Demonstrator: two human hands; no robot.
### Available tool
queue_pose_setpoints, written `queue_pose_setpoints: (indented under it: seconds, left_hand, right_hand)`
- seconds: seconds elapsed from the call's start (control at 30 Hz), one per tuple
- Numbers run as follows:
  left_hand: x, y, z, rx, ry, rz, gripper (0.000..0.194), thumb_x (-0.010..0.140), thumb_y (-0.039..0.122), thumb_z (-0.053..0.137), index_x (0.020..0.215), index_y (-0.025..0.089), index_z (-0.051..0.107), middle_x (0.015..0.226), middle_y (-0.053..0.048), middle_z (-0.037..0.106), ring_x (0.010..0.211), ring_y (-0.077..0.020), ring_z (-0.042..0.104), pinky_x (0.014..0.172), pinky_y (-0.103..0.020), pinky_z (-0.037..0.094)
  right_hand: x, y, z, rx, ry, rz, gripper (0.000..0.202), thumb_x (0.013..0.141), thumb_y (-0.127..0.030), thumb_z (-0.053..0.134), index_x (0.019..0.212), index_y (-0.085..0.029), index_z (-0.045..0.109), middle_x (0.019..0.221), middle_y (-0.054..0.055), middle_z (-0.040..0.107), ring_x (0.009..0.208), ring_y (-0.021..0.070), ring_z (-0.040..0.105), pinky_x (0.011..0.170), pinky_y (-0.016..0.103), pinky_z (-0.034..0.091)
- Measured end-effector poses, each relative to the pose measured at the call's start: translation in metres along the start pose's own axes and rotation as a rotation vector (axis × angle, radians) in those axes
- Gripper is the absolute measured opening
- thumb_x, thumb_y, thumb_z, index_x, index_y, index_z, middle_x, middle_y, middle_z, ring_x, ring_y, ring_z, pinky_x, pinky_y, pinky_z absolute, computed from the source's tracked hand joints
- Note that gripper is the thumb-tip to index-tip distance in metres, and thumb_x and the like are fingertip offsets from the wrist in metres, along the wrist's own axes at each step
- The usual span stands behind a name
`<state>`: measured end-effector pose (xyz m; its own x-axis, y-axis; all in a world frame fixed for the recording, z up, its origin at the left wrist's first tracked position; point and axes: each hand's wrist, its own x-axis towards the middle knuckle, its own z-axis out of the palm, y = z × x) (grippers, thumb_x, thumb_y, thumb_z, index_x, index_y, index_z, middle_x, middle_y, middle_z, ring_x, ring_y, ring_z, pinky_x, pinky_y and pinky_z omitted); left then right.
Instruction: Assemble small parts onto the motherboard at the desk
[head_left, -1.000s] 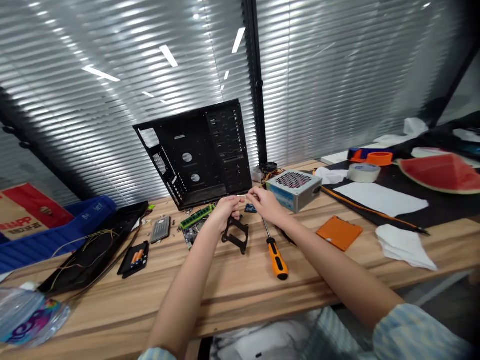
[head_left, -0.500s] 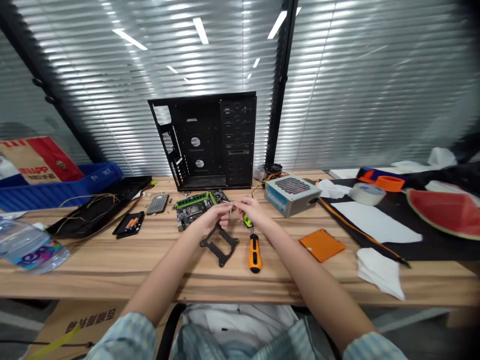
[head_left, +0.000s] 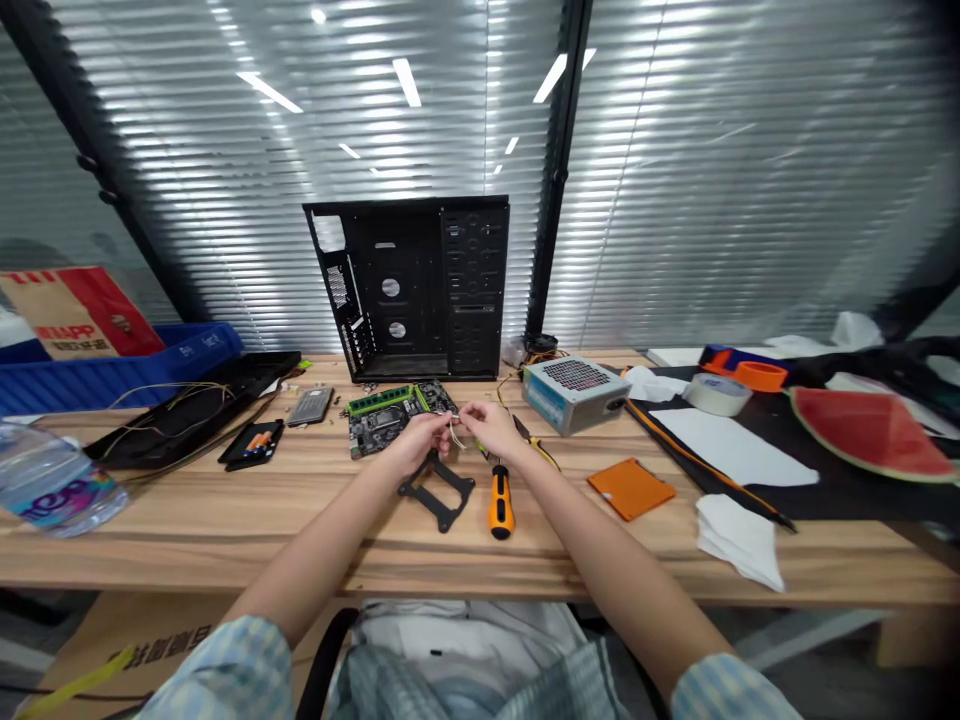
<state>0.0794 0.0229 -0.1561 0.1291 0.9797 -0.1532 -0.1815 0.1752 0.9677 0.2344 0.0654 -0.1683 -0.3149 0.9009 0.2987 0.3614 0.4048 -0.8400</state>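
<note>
My left hand and my right hand are close together over the front edge of a motherboard. Both are closed in a pinch on thin pale wires, whose loose ends hang between them. Fingers hide part of the wires. Just below my left hand lies a black four-armed bracket. An orange and black screwdriver points toward my right hand, which partly covers a green-black item near its tip. Right of that hand rest pliers with yellow-black handles.
A black computer case stands open at the back, with a power supply to its right. An orange drive caddy, tissues and a watermelon slice lie right. Leftward are a drive, black tray and water bottle.
The pale wires now show more clearly, hanging between my hands. My right hand has shifted slightly left, uncovering the pliers' handles. The whole view has turned a little.
</note>
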Motion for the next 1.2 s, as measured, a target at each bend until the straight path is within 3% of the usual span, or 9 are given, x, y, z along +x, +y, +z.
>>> queue_pose_setpoints:
  seconds: [0.17, 0.27, 0.37, 0.57, 0.7, 0.87, 0.97, 1.2]
  left_hand:
    - [0.0, -0.002, -0.001, 0.013, 0.091, -0.016, 0.031, 0.074, 0.039, 0.074, 0.077, 0.011, 0.062, 0.056, 0.002, 0.054, 0.042, -0.0084, 0.053, 0.043, -0.021, 0.045]
    - [0.001, -0.004, -0.001, 0.068, 0.098, -0.003, 0.041, 0.075, 0.05, 0.07, 0.069, 0.011, 0.06, 0.056, 0.0, 0.057, 0.041, -0.0102, 0.055, 0.042, -0.023, 0.046]
    - [0.002, -0.006, 0.0, 0.135, 0.096, 0.018, 0.048, 0.077, 0.057, 0.064, 0.065, 0.01, 0.06, 0.053, -0.002, 0.057, 0.041, -0.012, 0.056, 0.043, -0.024, 0.047]
    - [0.003, -0.008, -0.002, 0.365, 0.101, 0.108, 0.056, 0.075, 0.064, 0.06, 0.059, 0.01, 0.06, 0.051, -0.007, 0.061, 0.043, -0.0159, 0.06, 0.043, -0.024, 0.047]
    - [0.0, -0.004, 0.001, 0.481, 0.105, 0.147, 0.051, 0.078, 0.06, 0.055, 0.058, 0.012, 0.059, 0.046, -0.005, 0.059, 0.041, -0.0172, 0.06, 0.041, -0.025, 0.047]
    - [-0.003, 0.0, 0.006, 0.581, 0.146, 0.177, 0.043, 0.083, 0.051, 0.051, 0.061, 0.015, 0.058, 0.045, -0.003, 0.059, 0.039, -0.017, 0.057, 0.04, -0.025, 0.044]
    - [-0.006, -0.001, 0.008, 0.684, 0.127, 0.285, 0.046, 0.086, 0.051, 0.045, 0.057, 0.017, 0.056, 0.043, -0.002, 0.057, 0.039, -0.0158, 0.056, 0.043, -0.024, 0.042]
    - [-0.012, -0.001, 0.013, 0.896, 0.175, 0.478, 0.049, 0.091, 0.047, 0.038, 0.057, 0.017, 0.057, 0.039, 0.002, 0.05, 0.042, -0.014, 0.052, 0.057, -0.025, 0.041]
  right_hand:
    - [-0.011, -0.013, -0.001, -0.372, 0.091, -0.261, 0.01, 0.083, -0.023, 0.057, 0.081, -0.02, 0.066, 0.09, 0.004, 0.067, 0.091, 0.0184, 0.059, 0.081, 0.028, 0.042]
    - [-0.018, -0.02, 0.0, -0.487, 0.09, -0.264, 0.013, 0.083, -0.033, 0.061, 0.082, -0.022, 0.067, 0.093, 0.004, 0.067, 0.093, 0.0204, 0.058, 0.082, 0.03, 0.04]
    - [-0.021, -0.024, 0.0, -0.546, 0.07, -0.259, 0.013, 0.084, -0.033, 0.06, 0.082, -0.022, 0.068, 0.095, 0.005, 0.068, 0.095, 0.0211, 0.058, 0.084, 0.031, 0.038]
    - [-0.015, -0.018, 0.003, -0.394, 0.088, -0.193, 0.012, 0.083, -0.026, 0.06, 0.077, -0.024, 0.07, 0.09, 0.0, 0.07, 0.086, 0.0172, 0.06, 0.074, 0.027, 0.039]
    - [-0.011, -0.013, 0.008, -0.244, 0.109, -0.073, 0.013, 0.082, -0.024, 0.059, 0.075, -0.022, 0.07, 0.084, -0.001, 0.069, 0.079, 0.0154, 0.059, 0.069, 0.025, 0.038]
    - [-0.017, -0.023, 0.012, -0.372, 0.184, -0.047, 0.018, 0.086, -0.025, 0.052, 0.077, -0.021, 0.067, 0.095, 0.002, 0.068, 0.094, 0.0191, 0.057, 0.079, 0.03, 0.035]
    - [-0.018, -0.026, 0.014, -0.4, 0.2, 0.039, 0.019, 0.088, -0.026, 0.049, 0.08, -0.021, 0.066, 0.099, 0.004, 0.067, 0.097, 0.0208, 0.056, 0.084, 0.032, 0.034]
    - [-0.004, -0.008, 0.01, -0.404, 0.279, 0.127, 0.019, 0.088, -0.024, 0.044, 0.086, -0.018, 0.062, 0.099, 0.009, 0.065, 0.094, 0.0221, 0.057, 0.082, 0.033, 0.038]
